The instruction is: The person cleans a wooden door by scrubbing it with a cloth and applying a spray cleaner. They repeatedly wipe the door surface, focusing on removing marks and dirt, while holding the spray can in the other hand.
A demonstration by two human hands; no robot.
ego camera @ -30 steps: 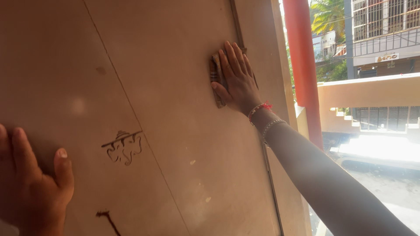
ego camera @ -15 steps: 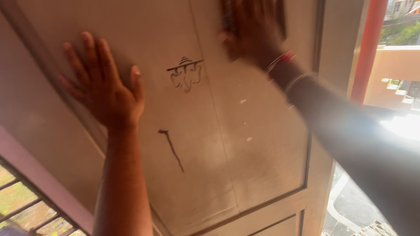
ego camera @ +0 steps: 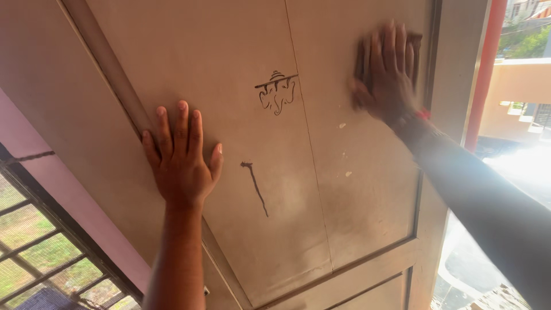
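Observation:
A pale beige panelled door fills most of the head view. My left hand lies flat on it with fingers spread, near the left edge of the panel. My right hand presses a dark rectangular sanding pad against the upper right of the panel, close to the frame; the hand is motion-blurred and covers most of the pad. A red thread band and a bracelet sit on my right wrist. A small dark drawn emblem and a dark streak mark the panel between my hands.
A pink wall strip and a barred window lie at lower left. On the right are a red post, a bright sunlit street and buildings beyond the door frame.
The view swung left and tilted, bringing my left hand fully into view flat on the door. My right hand with the pad stays on the upper right of the panel, moving along it.

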